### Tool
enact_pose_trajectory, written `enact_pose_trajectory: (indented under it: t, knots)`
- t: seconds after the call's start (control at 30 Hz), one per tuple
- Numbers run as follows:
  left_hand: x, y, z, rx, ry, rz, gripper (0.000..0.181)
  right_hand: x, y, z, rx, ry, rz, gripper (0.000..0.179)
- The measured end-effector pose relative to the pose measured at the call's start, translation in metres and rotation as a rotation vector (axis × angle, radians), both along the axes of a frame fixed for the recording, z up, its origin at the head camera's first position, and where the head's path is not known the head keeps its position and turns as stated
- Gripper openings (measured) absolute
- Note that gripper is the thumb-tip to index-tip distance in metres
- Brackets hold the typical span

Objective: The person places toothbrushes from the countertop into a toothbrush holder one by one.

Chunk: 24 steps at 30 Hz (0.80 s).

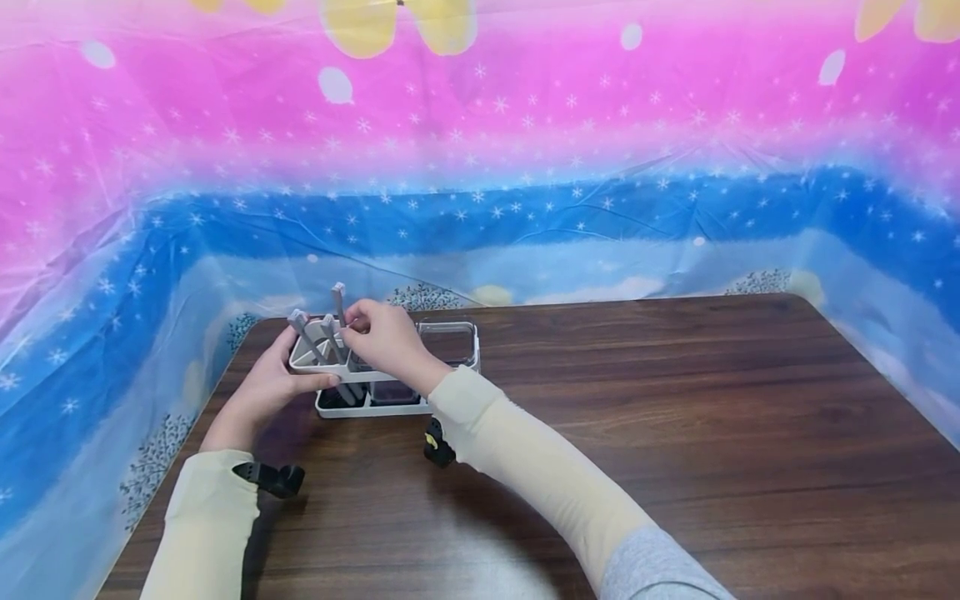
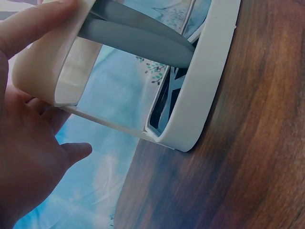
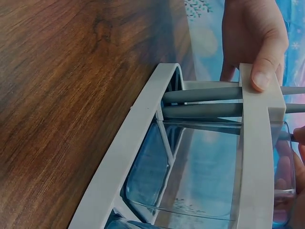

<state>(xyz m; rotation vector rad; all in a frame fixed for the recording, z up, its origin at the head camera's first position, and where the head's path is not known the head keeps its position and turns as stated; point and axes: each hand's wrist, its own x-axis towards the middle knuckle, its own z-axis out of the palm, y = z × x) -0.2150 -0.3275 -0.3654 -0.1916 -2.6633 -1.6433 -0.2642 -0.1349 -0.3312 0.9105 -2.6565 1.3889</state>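
A two-tier white toothbrush holder (image 1: pixel 382 377) stands toward the back left of the table. My left hand (image 1: pixel 262 379) grips its left end, the thumb lying across the front of the upper tier. Up at the top, my right hand (image 1: pixel 397 337) pinches a grey toothbrush (image 1: pixel 339 298) that stands upright, head up, at the back of the holder. Two more grey toothbrushes (image 3: pixel 205 110) lean in the left slots, their handles reaching down to the lower tier (image 2: pixel 205 86). The fingertips of my right hand show only partly in the right wrist view.
A clear cup (image 3: pixel 181 167) sits in the holder's frame beside the toothbrushes. The dark wooden table (image 1: pixel 675 417) extends to the right and front. Behind it hangs a pink and blue patterned cloth (image 1: pixel 525 208). A black wrist camera (image 1: pixel 281 481) is strapped at the left sleeve.
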Motion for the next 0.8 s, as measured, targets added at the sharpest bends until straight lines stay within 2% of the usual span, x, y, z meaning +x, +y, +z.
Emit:
enact_pose_trajectory:
  t: [0.23,0.8]
  knots:
    - [-0.0007,0.0003,0.0002,-0.012,-0.003,0.005,0.091,-0.0008,-0.0005,-0.0001,0.03,0.008,0.007,0.018]
    - [0.0011,0.0017,0.0012,0.03,-0.018,0.007,0.094,0.0018,0.0048,-0.0005,0.07,0.037,0.042,0.015]
